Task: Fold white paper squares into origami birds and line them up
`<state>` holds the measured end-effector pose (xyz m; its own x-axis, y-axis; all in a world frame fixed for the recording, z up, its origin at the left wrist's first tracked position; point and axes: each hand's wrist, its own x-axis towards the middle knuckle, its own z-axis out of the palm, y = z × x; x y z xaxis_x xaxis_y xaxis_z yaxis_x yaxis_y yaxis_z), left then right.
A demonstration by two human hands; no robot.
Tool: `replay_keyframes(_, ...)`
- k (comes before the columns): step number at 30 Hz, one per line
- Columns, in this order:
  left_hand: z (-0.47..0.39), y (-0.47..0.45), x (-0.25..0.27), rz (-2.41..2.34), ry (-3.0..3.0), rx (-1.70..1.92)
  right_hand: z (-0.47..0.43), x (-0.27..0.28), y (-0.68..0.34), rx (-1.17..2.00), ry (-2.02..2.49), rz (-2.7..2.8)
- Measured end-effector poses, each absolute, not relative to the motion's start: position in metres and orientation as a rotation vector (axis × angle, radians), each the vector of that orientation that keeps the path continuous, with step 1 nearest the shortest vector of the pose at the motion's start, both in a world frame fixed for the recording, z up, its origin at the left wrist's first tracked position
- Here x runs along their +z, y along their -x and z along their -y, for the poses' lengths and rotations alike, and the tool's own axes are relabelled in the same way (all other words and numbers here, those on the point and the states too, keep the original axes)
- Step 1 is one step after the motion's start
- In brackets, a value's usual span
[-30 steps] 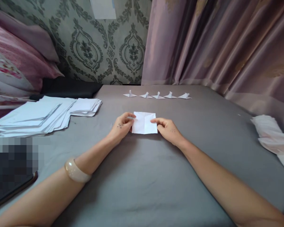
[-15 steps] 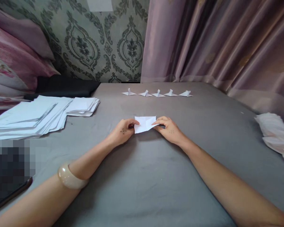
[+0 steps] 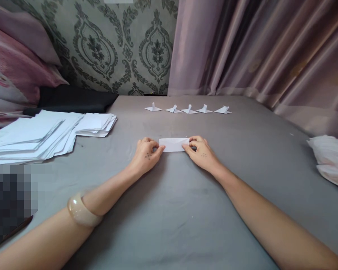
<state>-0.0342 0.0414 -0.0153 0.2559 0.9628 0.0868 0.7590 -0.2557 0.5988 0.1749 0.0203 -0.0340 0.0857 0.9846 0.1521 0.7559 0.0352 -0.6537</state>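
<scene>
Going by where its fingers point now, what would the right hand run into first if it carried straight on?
The right hand would first meet the folded white paper, whose right end it pinches; past that, probably the left hand, though depth is hard to judge.

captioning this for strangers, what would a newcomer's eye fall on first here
Probably the folded white paper at the centre, its ends pinched by the left hand and the right hand. Beyond it, five small origami figures form a row near the far edge of the grey cloth. Then perhaps the cream bangle around the left forearm.
</scene>
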Motion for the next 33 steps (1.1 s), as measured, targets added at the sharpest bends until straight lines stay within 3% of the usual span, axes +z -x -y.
replay_keyframes(11,-0.052,0.035,-0.027,-1.602,-2.098,0.701,-0.028,-0.037,-0.172,0.353,1.835,1.672)
replay_keyframes(33,-0.053,0.046,-0.035,-1.541,-2.354,0.644,-0.025,-0.036,-0.184,0.428,1.782,1.730)
